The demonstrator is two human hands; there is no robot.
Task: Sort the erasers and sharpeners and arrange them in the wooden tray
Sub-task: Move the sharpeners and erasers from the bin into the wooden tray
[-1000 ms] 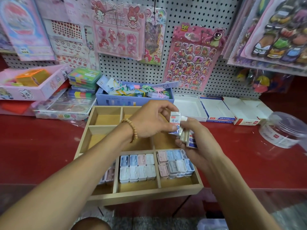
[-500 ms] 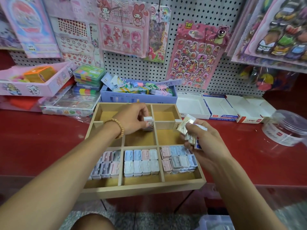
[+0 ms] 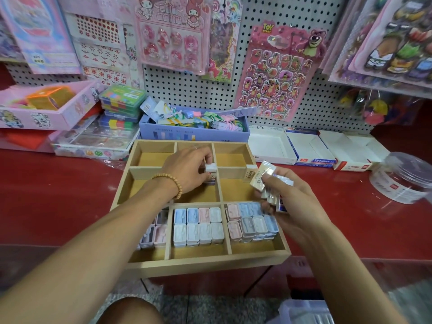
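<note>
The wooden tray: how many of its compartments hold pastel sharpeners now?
3, all in the near row of the wooden tray: the left compartment, partly hidden by the left forearm, the middle one, and the right one, partly covered by the right hand.
</note>
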